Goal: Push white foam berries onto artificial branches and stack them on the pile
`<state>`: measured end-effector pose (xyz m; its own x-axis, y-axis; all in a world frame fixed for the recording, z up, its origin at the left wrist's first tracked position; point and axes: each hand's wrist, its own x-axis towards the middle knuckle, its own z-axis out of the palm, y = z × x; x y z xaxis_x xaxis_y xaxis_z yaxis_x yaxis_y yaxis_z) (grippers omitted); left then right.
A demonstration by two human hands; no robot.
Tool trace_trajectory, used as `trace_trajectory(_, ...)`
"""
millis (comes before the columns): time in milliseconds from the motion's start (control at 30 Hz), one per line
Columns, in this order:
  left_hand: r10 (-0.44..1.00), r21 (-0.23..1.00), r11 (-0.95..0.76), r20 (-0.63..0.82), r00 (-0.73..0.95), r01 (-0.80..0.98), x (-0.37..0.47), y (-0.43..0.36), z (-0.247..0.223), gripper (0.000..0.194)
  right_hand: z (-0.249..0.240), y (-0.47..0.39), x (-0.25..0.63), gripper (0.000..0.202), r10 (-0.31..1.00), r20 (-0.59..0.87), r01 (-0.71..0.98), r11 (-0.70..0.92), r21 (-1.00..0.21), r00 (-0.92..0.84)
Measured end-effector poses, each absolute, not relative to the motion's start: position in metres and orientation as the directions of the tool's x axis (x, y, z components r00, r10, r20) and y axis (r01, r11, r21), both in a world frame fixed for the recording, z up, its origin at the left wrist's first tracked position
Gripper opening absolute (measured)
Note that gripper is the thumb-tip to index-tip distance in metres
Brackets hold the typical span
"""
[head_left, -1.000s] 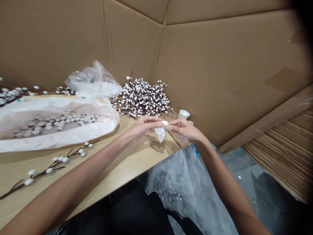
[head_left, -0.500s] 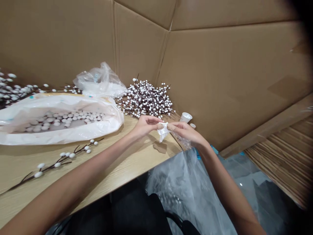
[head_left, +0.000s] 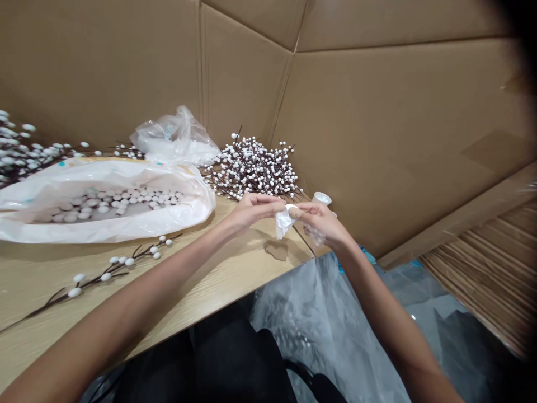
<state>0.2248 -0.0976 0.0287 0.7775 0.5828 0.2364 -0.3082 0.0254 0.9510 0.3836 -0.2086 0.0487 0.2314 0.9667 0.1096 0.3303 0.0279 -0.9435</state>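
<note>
My left hand [head_left: 254,211] and my right hand [head_left: 319,223] meet above the table's right end, both closed on a small crumpled white piece [head_left: 284,221] that looks like tissue or thin plastic. Its loose end hangs down between them. Under my right palm shows a bit of clear plastic [head_left: 315,235]. Below the hands lies a small brown scrap [head_left: 277,250] on the wood. Just behind them rests a pile of white-berry stems [head_left: 255,168]. One single berry branch [head_left: 103,277] lies to the left of my left forearm.
A white plastic bag [head_left: 184,218] with large white berries inside lies open on the table [head_left: 218,280]. Behind it sits a clear bag [head_left: 176,137]. A white cup [head_left: 322,198] stands by my right hand. Cardboard walls [head_left: 377,123] enclose the back; plastic sheeting [head_left: 293,313] hangs at the table's edge.
The white piece has turned slightly between my fingers, and its loose end hangs differently. My hands stay close together. The view has shifted a little.
</note>
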Motion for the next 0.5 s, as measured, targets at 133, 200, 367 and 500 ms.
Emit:
trace_trajectory(133, 0.563, 0.956, 0.039, 0.219, 0.797, -0.290, 0.2231, -0.0951, 0.0298, 0.019, 0.0522, -0.2107, 0.3815, 0.035, 0.970, 0.052, 0.261, -0.012, -0.965, 0.236)
trace_trajectory(200, 0.572, 0.959, 0.014, 0.224, 0.789, -0.283, 0.2234, -0.0953, 0.0291, 0.017, 0.0515, -0.2112, 0.3820, 0.035, 0.978, 0.025, 0.258, -0.030, -0.966, 0.206)
trace_trajectory(367, 0.628, 0.953, -0.055, 0.265, 0.732, -0.298, 0.2250, -0.0968, 0.0282, 0.015, 0.0518, -0.2122, 0.3804, 0.042, 0.976, -0.047, 0.206, -0.091, -0.974, 0.211)
trace_trajectory(500, 0.642, 0.947, -0.115, 0.301, 0.705, -0.300, 0.2261, -0.1012, 0.0300, 0.014, 0.0548, -0.2103, 0.3754, 0.046, 0.978, -0.031, 0.256, -0.084, -0.963, 0.206)
